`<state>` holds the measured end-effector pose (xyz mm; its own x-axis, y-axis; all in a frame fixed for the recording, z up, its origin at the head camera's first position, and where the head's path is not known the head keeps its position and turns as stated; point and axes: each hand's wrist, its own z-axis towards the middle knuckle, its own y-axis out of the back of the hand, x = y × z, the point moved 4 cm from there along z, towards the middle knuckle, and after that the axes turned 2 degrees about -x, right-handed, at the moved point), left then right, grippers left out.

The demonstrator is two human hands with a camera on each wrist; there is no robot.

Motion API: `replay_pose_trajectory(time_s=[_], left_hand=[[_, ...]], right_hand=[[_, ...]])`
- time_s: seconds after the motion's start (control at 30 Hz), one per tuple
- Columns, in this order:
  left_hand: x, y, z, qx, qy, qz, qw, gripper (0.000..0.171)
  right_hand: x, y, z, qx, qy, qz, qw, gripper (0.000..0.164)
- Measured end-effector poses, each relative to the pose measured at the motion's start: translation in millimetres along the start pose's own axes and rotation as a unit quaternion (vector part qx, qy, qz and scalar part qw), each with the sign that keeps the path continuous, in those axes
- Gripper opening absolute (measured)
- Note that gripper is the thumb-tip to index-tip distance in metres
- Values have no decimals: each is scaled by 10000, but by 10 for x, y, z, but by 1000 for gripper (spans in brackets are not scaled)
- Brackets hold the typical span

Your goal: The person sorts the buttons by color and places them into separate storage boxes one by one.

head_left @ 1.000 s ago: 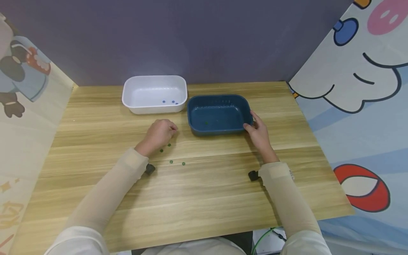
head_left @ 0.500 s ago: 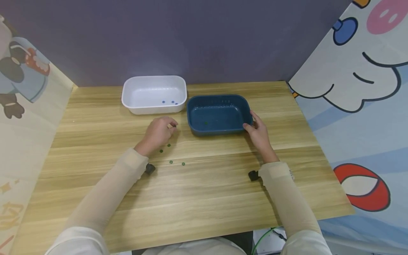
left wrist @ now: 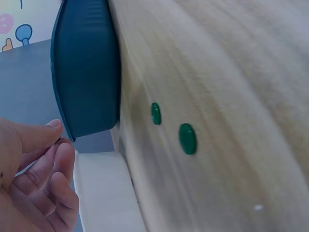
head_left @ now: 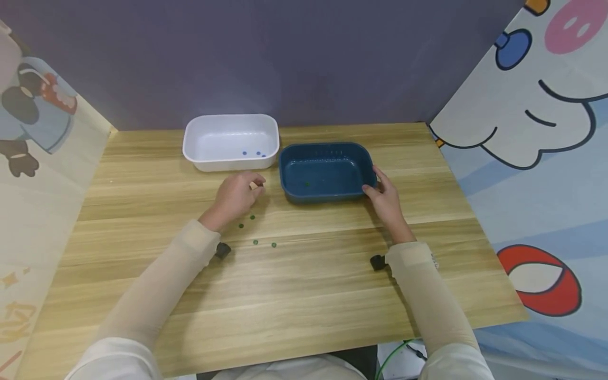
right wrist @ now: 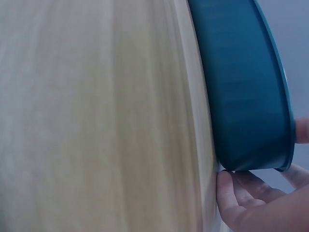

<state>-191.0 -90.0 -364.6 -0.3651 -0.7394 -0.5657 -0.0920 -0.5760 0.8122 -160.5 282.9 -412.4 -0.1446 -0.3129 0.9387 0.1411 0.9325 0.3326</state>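
In the head view my left hand point(head_left: 234, 196) hovers over the table between the two tubs, thumb and index finger pinched together. The left wrist view shows a dark sliver of a small disc point(left wrist: 58, 140) between those fingertips, mostly hidden. My right hand point(head_left: 387, 203) grips the right end of the dark blue tub point(head_left: 328, 197), thumb at the rim and other fingers around the end wall. One green disc point(head_left: 307, 184) lies inside that tub. Several flat green discs point(left wrist: 188, 138) are on the table below my left hand.
A white tub point(head_left: 209, 164) stands at the back left, with three blue discs point(head_left: 244, 153) on its floor. A grey-purple panel point(head_left: 304, 58) rises along the table's back edge, and printed cloths point(head_left: 527, 174) hang at both sides.
My left hand has shifted slightly up and back in the head view, with its fingertips staying near the blue tub's left end. The right hand and both tubs stay put.
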Motion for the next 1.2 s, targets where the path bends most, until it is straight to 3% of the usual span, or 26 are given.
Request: replay_pose_trajectory(time_s=[0.53,0.9,1.2], left_hand=[[-283,30,123,-311,-588,143,9977,17],[-416,-12,170,-389,-657,6,9971,10],[-488,-53,255,-397,-824,-70,9958,19]], right_hand=[[-4,5,0,-36,39,-24,10000,67],[2,13,-16,9,-12,-13,10000,67],[272,19,-149,148,-156,8,9998,67]])
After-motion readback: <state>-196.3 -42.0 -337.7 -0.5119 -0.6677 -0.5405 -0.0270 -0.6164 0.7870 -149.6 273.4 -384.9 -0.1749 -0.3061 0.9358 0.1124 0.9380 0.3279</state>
